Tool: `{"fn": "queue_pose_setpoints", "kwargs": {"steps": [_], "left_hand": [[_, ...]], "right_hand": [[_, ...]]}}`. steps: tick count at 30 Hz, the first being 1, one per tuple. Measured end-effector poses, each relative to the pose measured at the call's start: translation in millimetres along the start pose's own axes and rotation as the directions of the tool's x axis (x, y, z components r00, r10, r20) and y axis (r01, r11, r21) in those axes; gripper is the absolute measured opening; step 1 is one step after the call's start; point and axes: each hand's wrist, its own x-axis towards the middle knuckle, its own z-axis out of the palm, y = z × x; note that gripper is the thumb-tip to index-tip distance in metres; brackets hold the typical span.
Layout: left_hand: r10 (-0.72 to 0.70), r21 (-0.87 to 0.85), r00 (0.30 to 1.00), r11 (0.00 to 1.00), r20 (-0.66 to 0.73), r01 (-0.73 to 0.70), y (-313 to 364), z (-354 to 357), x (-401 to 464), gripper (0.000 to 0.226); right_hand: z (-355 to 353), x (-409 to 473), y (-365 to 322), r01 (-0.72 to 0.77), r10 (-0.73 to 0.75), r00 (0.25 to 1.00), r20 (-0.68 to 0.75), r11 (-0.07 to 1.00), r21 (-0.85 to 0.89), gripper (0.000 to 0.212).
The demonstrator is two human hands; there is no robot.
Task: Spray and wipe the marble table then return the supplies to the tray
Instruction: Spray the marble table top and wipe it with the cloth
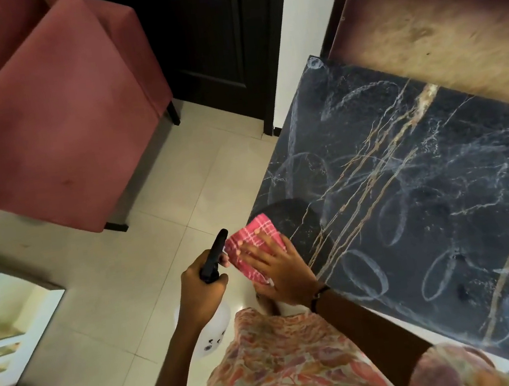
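One black marble bench with gold veins carries looping soapy smears across its top. One dusky-pink armchair stands on the tiled floor well to the left of the bench. Two hands are at the bench's near left corner: the right hand lies flat, fingers spread, pressing one pink checked cloth onto that corner; the left hand, just off the bench, grips one white spray bottle by its black trigger head

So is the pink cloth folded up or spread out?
Folded. The pink cloth is a small thick pad under the right hand, pressed on the marble table.
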Motion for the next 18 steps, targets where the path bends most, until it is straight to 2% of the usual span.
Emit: {"fn": "queue_pose_setpoints", "kwargs": {"steps": [2, 5, 9, 13, 15, 18], "left_hand": [[0.015, 0.004, 1.000, 1.000, 0.008, -0.015, -1, 0, 2, 0.037], [0.021, 0.006, 1.000, 1.000, 0.009, -0.021, -2, -1, 5, 0.045], [0.017, -0.015, 1.000, 1.000, 0.013, -0.017, 1, 1, 5, 0.045], [0.026, 0.006, 1.000, 1.000, 0.011, -0.026, 2, 3, 3, 0.043], [0.030, 0.033, 0.999, 0.999, 0.013, -0.031, 3, 4, 2, 0.036], [0.029, 0.040, 0.999, 0.999, 0.028, -0.030, 8, 6, 3, 0.034]], "right_hand": [[12, -30, 14, 0.068, -0.068, 0.998, 0.001, 0.996, -0.057, 0.060], [19, -67, 51, 0.048, -0.050, 0.998, -0.038, 0.997, -0.059, 0.059], [1, -53, 61, -0.083, 0.084, 0.995, -0.051, 0.996, 0.018, 0.058], [-12, 6, 37, -0.246, 0.252, 0.966, -0.050, 0.964, 0.096, 0.071], [-9, 20, 22, -0.223, 0.228, 0.972, -0.061, 0.971, 0.079, 0.068], [5, -9, 17, -0.090, 0.090, 0.993, -0.077, 0.996, -0.005, 0.057]]}}
